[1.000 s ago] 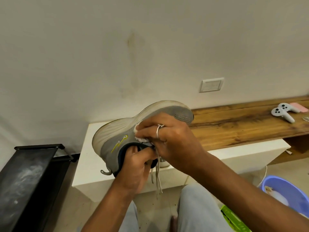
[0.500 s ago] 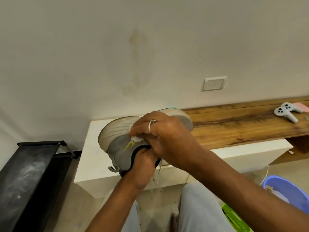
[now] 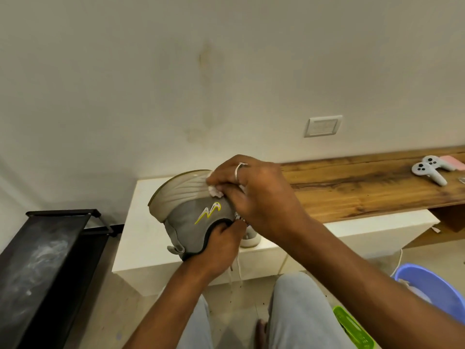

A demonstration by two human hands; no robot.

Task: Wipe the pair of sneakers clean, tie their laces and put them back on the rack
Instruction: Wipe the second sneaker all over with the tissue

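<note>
Head view.

1. Sneaker [image 3: 191,210]: grey upper, yellow-and-white side logo, pale ribbed sole turned up and toward the wall. Held in the air in front of the white cabinet [image 3: 141,238], near its left end; not on the rack.
2. Left hand [image 3: 221,245]: fingers curled into the sneaker's dark collar, gripping it from below.
3. Right hand [image 3: 256,195]: ring on one finger; fingers bent, pinching a white wipe [image 3: 215,191] against the edge of the sole.
4. Laces [image 3: 230,270]: untied, hanging loose below the left hand.
5. Rack [image 3: 50,260]: black, dusty top, on the floor left of the cabinet.
6. Wooden counter [image 3: 364,192]: along the wall, right of the cabinet; a grey game controller [image 3: 427,170] lies near its right end.
7. Blue basin [image 3: 432,283]: on the floor at lower right, a green basket [image 3: 352,328] just beside it.
</note>
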